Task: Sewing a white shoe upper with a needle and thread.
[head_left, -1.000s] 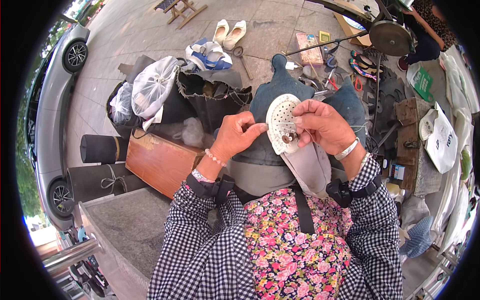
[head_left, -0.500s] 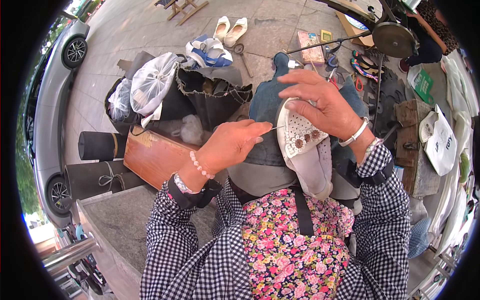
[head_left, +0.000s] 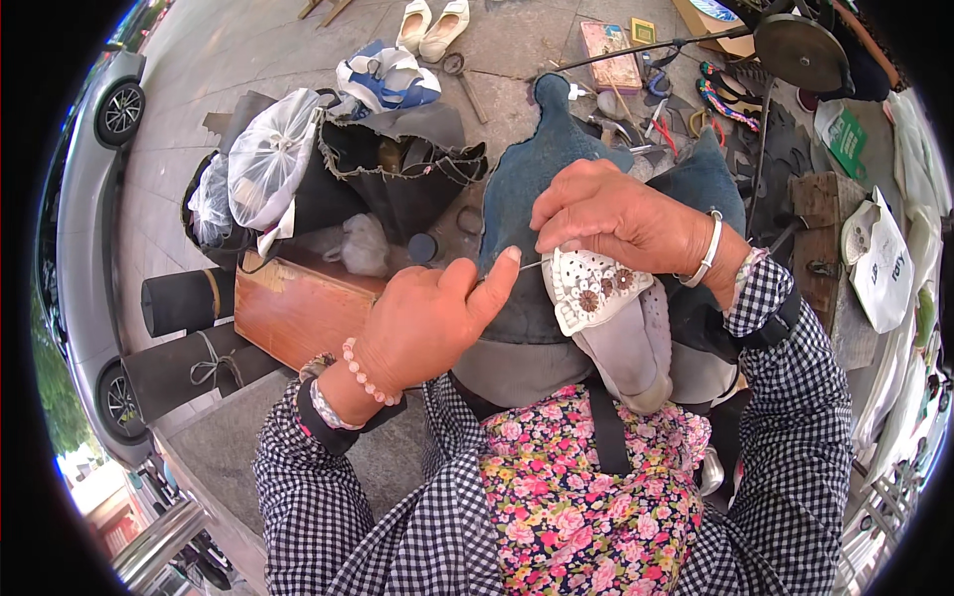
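A white slip-on shoe (head_left: pixel 599 296) with punched holes and brown flower trim lies tilted across my lap, its grey lining showing. My right hand (head_left: pixel 621 221) is closed over its toe end, fingers bent and thumb along the upper. What its fingertips pinch there is hidden. Left of the shoe, my left hand (head_left: pixel 427 323) has curled fingers and a raised thumb. A thin pale thread (head_left: pixel 532 264) runs taut from beside that thumb to the shoe's edge. Under the shoe, a blue denim cloth (head_left: pixel 532 169) covers my lap.
A reddish wooden box (head_left: pixel 303 308) and black bags (head_left: pixel 397 169) with plastic bundles stand at left. Ahead lie cream shoes (head_left: pixel 444 30), scissors (head_left: pixel 664 129) and small tools. A machine wheel (head_left: pixel 801 52) rises at upper right, above a wooden crate (head_left: pixel 830 258).
My left hand has moved left and down, its thumb lifting away from the fingers. My right hand has gone lower, its fingers drawn together at the toe. The shoe has tilted and the view has shifted.
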`<state>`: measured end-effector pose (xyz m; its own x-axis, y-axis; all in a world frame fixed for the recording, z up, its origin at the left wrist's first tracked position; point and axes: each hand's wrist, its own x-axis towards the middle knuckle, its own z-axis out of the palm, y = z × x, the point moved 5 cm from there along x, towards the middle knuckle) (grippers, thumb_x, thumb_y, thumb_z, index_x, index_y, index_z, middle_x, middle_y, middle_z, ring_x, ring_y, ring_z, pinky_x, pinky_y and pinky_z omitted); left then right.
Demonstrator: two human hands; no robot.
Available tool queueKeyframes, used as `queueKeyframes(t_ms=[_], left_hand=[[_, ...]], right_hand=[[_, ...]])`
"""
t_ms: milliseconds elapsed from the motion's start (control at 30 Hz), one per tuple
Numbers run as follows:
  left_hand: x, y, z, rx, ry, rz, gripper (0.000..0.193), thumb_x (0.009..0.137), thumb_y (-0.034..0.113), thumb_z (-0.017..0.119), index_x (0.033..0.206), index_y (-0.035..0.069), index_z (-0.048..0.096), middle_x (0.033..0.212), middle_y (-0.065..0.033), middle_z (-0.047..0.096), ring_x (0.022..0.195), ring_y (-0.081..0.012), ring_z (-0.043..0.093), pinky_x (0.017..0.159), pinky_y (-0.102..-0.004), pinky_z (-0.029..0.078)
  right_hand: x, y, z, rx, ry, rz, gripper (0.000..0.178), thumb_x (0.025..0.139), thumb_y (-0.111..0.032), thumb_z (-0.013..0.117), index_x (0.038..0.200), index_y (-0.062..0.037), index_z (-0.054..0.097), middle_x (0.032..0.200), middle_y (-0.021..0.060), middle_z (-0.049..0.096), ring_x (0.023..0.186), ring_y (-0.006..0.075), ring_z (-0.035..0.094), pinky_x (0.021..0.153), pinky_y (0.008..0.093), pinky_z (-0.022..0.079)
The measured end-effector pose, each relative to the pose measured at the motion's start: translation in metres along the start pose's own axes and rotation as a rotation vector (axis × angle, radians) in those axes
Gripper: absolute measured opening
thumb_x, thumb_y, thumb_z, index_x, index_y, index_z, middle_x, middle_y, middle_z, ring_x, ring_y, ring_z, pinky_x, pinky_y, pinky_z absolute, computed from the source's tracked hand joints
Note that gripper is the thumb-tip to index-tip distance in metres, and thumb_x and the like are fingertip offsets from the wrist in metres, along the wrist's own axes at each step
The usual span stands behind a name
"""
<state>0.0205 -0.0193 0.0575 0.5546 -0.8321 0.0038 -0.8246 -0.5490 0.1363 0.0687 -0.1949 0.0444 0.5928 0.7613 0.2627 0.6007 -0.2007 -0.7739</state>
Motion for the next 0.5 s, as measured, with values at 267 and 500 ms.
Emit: queueKeyframes(t_ms=[267,500], left_hand=[[-0.014,-0.010,0.004,-0.769,0.208,-0.051,0.041,0.085,0.002,0.048,0.125,0.006,0.050,0.069,-0.0053,0.052,0.050,-0.0129,0.051,0.043,-0.0257,0.041],[-0.084,-0.016,0.053,-1.871,-0.473,-0.738,0.033,0.093,0.010,0.045,0.124,0.001,0.049,0.061,0.0006,0.046,0.049,-0.0056,0.043,0.045,-0.0201,0.035]], right_hand=[[-0.004,-0.007,0.003,0.029,-0.007,0.036,0.012,0.079,-0.011,0.063,0.091,-0.0113,0.065,0.099,0.0027,0.060,0.099,0.0253,0.051,0.089,0.0382,0.035],[-0.013,-0.003,-0.008,-0.017,0.000,0.101,0.012,0.079,-0.009,0.062,0.091,-0.0104,0.063,0.099,0.0034,0.059,0.099,0.0258,0.050,0.090,0.0376,0.035]])
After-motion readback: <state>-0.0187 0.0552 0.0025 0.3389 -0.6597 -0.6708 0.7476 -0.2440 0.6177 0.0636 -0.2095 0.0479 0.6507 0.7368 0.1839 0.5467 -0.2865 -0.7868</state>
